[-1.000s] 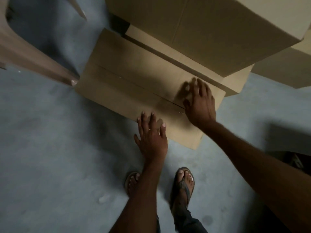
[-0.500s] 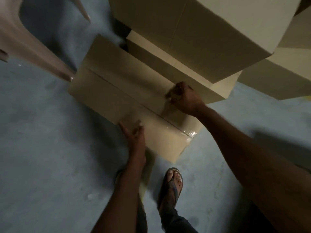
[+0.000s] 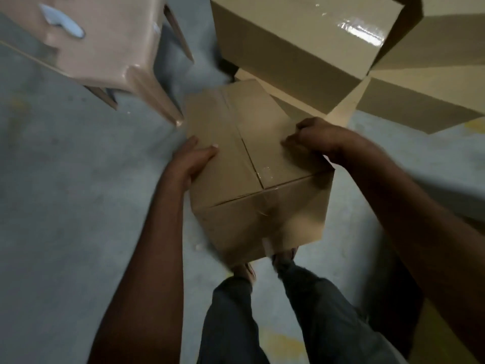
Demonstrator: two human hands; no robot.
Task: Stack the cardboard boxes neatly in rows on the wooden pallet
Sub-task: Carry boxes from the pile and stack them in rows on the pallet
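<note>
Dark grey trousers (image 3: 315, 311), bare forearms (image 3: 147, 245)

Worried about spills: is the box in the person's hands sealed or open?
Shut: the cardboard box shows top flaps meeting flat, glossy tape over the seam.

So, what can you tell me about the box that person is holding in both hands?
The cardboard box is plain brown and closed, with shiny clear tape along the seam of its top flaps and down the near face. It is tilted and seems lifted off the floor, above the person's feet. The left hand grips its left edge, thumb on top; the right hand curls over its right top edge. Blur hides any print.
</note>
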